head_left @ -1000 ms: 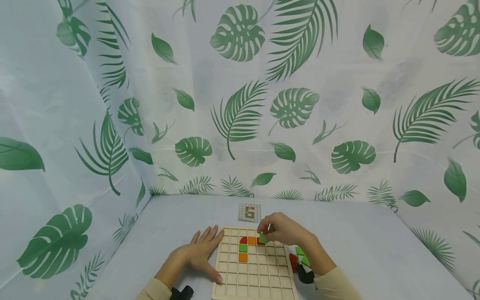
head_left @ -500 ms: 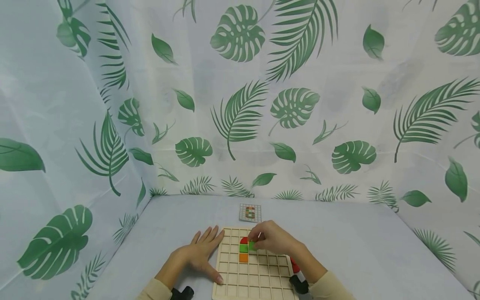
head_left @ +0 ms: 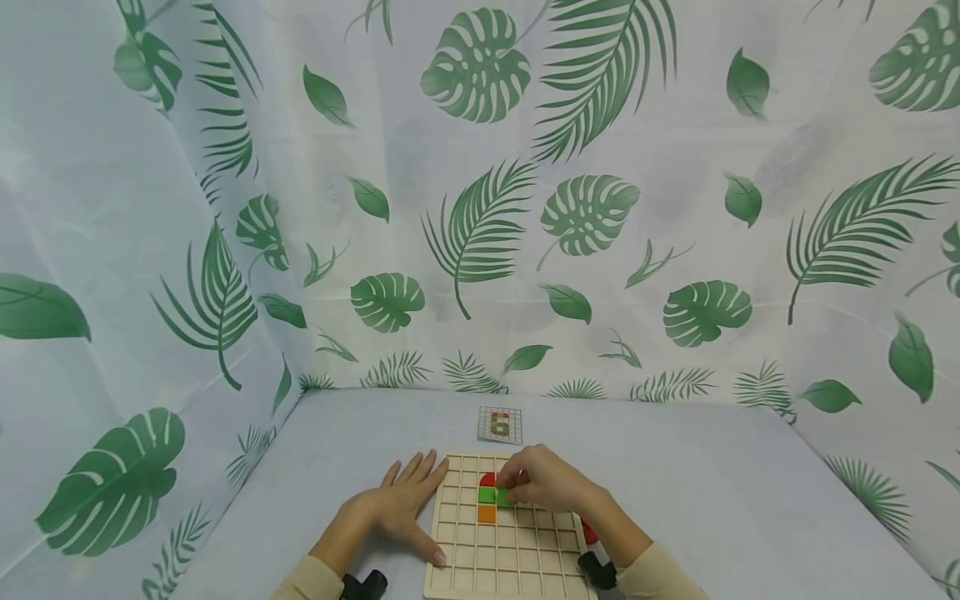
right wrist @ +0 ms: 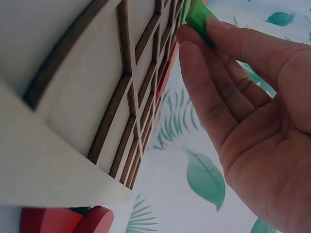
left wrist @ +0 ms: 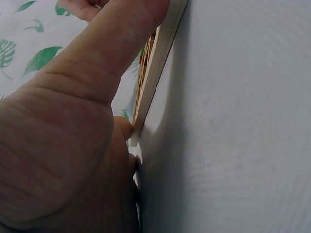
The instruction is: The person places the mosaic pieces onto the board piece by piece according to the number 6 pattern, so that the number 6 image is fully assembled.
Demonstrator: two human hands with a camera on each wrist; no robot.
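Observation:
Between thumb and fingers, my right hand (head_left: 547,479) pinches a green tile (right wrist: 200,19) over the upper part of a wooden grid board (head_left: 510,567). In the right wrist view this tile is tilted, close to the grid. Just left of it in the head view, a red rounded tile (head_left: 487,479), another green tile (head_left: 487,495) and an orange tile (head_left: 487,514) sit in a column of cells. My left hand (head_left: 397,508) lies with fingers spread along the board's left side, its thumb and fingertips at the edge. The right hand covers the cells beyond the red tile.
Behind the board lies a small card (head_left: 499,425) printed with a coloured figure on a grid. Loose red pieces (right wrist: 53,221) lie by the board's right side, partly behind my right forearm. Black wrist devices (head_left: 597,570) show at both wrists. Leaf-printed cloth (head_left: 480,250) surrounds the table.
My right hand has moved left and slightly nearer with the green tile, stopping beside the placed green tile. It now hides the tiles right of the red rounded one. The left hand stays still.

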